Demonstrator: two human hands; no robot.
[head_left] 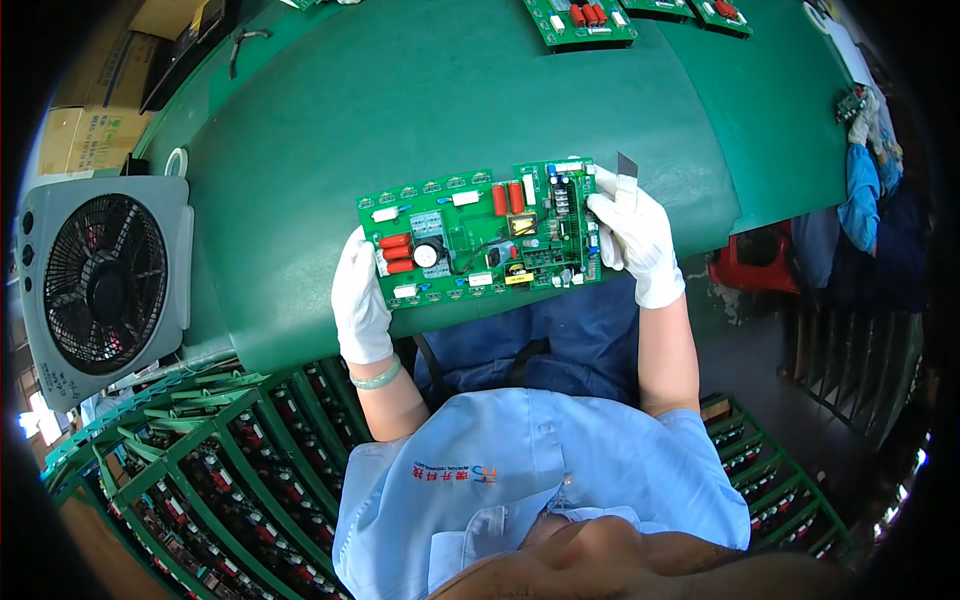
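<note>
Between my hands I hold a green circuit board (460, 230) above the near edge of the table. Red capacitors, white blocks, a round white-topped part and a small upright board sit on its upper face. My left hand (360, 300), in a white glove, grips the board's left edge. On the right edge, my white-gloved right hand (640, 235) closes round the board. A flat grey blade (627, 165) sticks up from the fingers of that hand; its lower part is wrapped in something white. The fingertips under the board are hidden.
A grey box fan (110, 285) stands at the left. More circuit boards (583, 22) lie at the table's (450, 100) far side. Green racks (220, 470) full of boards flank me. To the right are a red stool (755, 262) and another person's blue sleeve (860, 195).
</note>
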